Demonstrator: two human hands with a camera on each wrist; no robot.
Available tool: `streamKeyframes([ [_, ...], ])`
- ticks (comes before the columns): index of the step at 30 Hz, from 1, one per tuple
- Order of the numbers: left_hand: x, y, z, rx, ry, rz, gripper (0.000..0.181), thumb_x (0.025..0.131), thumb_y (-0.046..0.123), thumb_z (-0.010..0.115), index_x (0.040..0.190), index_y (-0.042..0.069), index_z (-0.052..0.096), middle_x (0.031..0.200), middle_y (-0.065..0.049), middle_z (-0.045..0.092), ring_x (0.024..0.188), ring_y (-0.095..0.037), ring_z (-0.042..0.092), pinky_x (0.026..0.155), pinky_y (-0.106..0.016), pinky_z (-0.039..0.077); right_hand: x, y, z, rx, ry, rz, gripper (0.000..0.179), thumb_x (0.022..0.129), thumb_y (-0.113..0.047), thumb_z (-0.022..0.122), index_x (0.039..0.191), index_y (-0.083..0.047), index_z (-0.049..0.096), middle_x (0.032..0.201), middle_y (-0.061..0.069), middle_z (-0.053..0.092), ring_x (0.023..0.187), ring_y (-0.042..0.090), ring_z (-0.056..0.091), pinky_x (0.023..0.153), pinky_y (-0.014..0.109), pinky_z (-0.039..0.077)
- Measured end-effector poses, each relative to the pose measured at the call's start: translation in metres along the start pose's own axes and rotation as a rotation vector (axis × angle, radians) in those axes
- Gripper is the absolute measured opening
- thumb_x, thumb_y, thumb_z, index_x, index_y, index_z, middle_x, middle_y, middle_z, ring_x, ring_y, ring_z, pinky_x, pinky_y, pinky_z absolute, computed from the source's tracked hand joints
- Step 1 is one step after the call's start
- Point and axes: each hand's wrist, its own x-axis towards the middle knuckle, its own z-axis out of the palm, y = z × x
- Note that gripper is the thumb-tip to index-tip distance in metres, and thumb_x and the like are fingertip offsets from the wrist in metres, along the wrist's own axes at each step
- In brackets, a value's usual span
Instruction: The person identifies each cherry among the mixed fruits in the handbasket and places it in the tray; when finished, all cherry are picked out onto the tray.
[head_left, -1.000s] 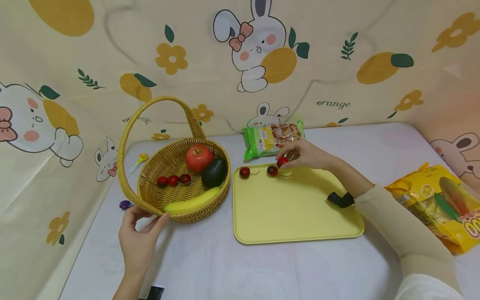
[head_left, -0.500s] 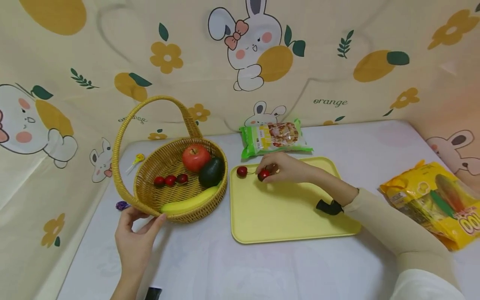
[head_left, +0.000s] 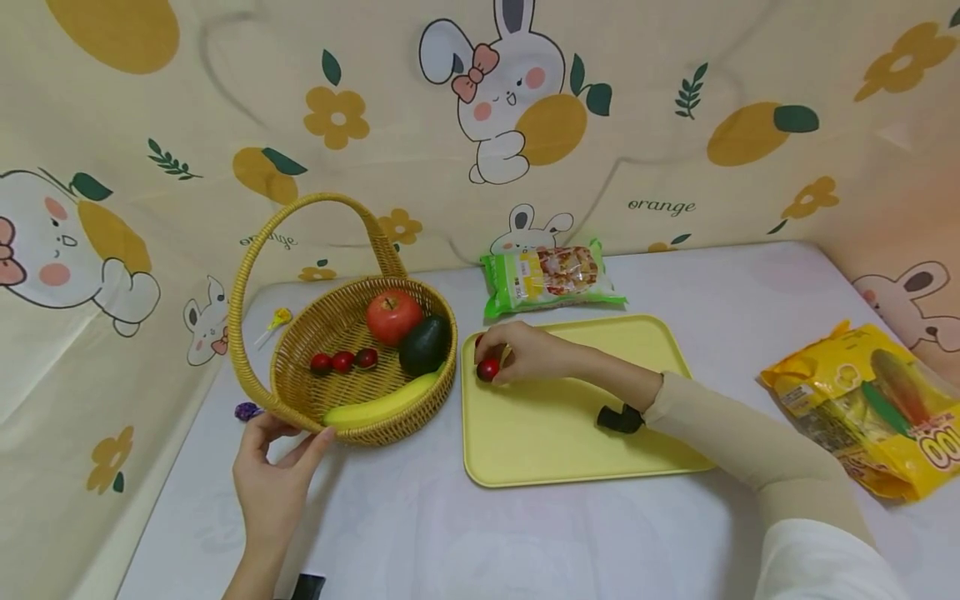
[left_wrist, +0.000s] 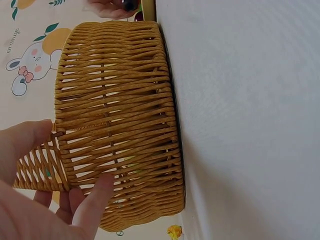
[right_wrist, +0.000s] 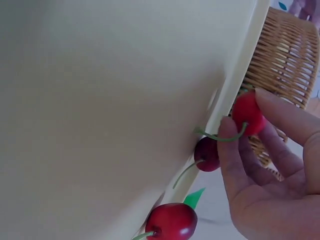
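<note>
A wicker basket with a tall handle stands at the left, holding an apple-like red fruit, a dark avocado, a banana and three cherries. My left hand grips its near rim at the handle's foot, thumb and fingers around the weave. Over the yellow tray, my right hand pinches a red cherry with a green stem. Two more cherries lie along the tray's edge in the right wrist view, one dark and one bright red.
Behind the tray lies a green snack packet. A yellow bag rests at the right. Left of the basket are a yellow-wrapped lollipop and a purple-wrapped one. A printed cloth backs the white table.
My right hand has carried the cherry leftward and nearer to me, from the tray's far edge to its left side near the basket. My left hand keeps its hold on the basket.
</note>
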Motion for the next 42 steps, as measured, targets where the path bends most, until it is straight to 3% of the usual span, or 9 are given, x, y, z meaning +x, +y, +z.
streamKeyframes([
  [11,-0.001,0.003,0.0,-0.017,-0.006,-0.003,0.048,0.073,-0.019,0.078,0.114,-0.012,0.055,0.098,-0.01,0.054,0.094,-0.019,0.054,0.074,-0.019,0.061,0.0,-0.001,0.004,-0.164,-0.026,0.0,0.027,0.079,0.001,0.082,0.103,-0.003,0.069,0.098,0.005,0.067,0.087,0.017,0.058,0.074,0.025,0.055],
  [19,-0.002,0.003,0.001,-0.025,0.002,-0.004,0.047,0.072,-0.02,0.078,0.112,-0.011,0.055,0.098,-0.01,0.054,0.093,-0.02,0.055,0.073,-0.02,0.062,0.003,0.003,0.005,-0.215,-0.032,0.009,0.027,0.08,-0.003,0.083,0.103,-0.005,0.069,0.095,0.001,0.067,0.085,0.014,0.06,0.073,0.023,0.056],
  [25,-0.002,0.004,0.001,-0.04,0.004,-0.006,0.045,0.072,-0.02,0.078,0.108,-0.006,0.057,0.097,-0.01,0.054,0.093,-0.02,0.056,0.074,-0.022,0.062,0.01,-0.032,-0.016,-0.305,0.04,-0.026,0.022,0.084,-0.011,0.08,0.103,-0.002,0.071,0.095,0.006,0.07,0.084,0.014,0.064,0.074,0.025,0.058],
  [28,-0.002,0.004,0.0,-0.028,0.003,0.002,0.045,0.072,-0.02,0.078,0.109,-0.008,0.056,0.097,-0.009,0.054,0.093,-0.02,0.055,0.075,-0.022,0.062,0.03,-0.058,-0.03,-0.238,0.074,-0.107,0.018,0.088,-0.01,0.077,0.102,0.0,0.071,0.096,0.009,0.07,0.083,0.015,0.065,0.073,0.025,0.06],
  [31,-0.001,0.005,-0.001,-0.018,0.005,0.006,0.046,0.072,-0.02,0.078,0.111,-0.011,0.054,0.097,-0.009,0.054,0.093,-0.02,0.055,0.075,-0.021,0.062,0.063,-0.082,-0.033,-0.213,0.051,-0.181,0.018,0.09,-0.01,0.075,0.104,0.0,0.07,0.096,0.007,0.069,0.084,0.015,0.062,0.075,0.023,0.058],
  [36,0.0,0.003,0.0,-0.026,-0.002,0.01,0.046,0.073,-0.019,0.078,0.112,-0.012,0.054,0.097,-0.009,0.054,0.093,-0.02,0.055,0.074,-0.021,0.062,0.132,-0.11,-0.016,-0.202,-0.09,-0.192,0.025,0.089,-0.011,0.076,0.111,-0.001,0.068,0.103,0.009,0.067,0.093,0.017,0.06,0.08,0.02,0.054],
  [42,0.0,0.002,0.0,-0.027,-0.013,0.01,0.046,0.073,-0.019,0.078,0.112,-0.011,0.054,0.097,-0.008,0.054,0.094,-0.019,0.054,0.075,-0.021,0.062,0.198,-0.118,0.022,-0.135,-0.295,-0.152,0.034,0.087,-0.004,0.076,0.12,0.001,0.066,0.119,0.015,0.064,0.108,0.019,0.059,0.084,0.018,0.054],
])
